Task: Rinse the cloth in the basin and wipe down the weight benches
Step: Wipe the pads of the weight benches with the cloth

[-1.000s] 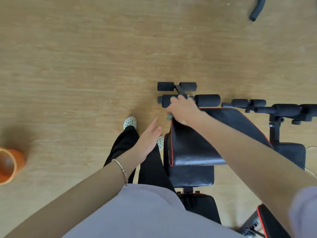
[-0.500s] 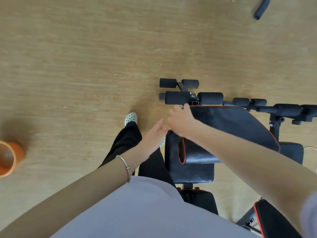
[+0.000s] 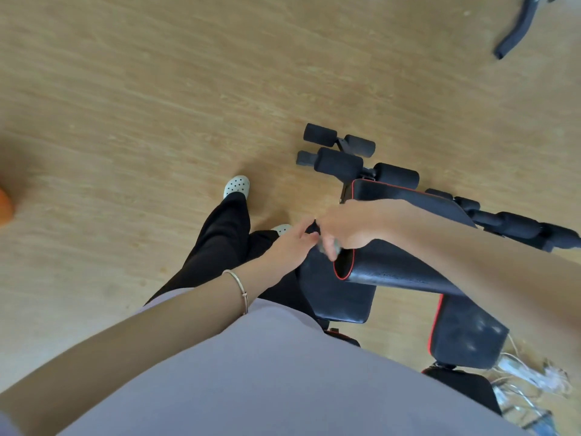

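On the wood floor [image 3: 157, 105] my weight bench [image 3: 393, 272] stands by my legs, my right hand [image 3: 342, 231] clenched on the grey cloth [image 3: 333, 247] at the pad's near end, left hand [image 3: 292, 243] loose and touching it. Rushing this handover, I judge, could drop the cloth. A second ago my right hand worked by the foam rollers [image 3: 339, 163]; the orange basin [image 3: 4, 209] has slid almost out of view.

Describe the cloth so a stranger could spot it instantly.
Start at the black, red-trimmed weight bench on the wooden floor. At its near rounded end, the right hand grips the cloth, a small grey wad, the only pale thing against the black padding.
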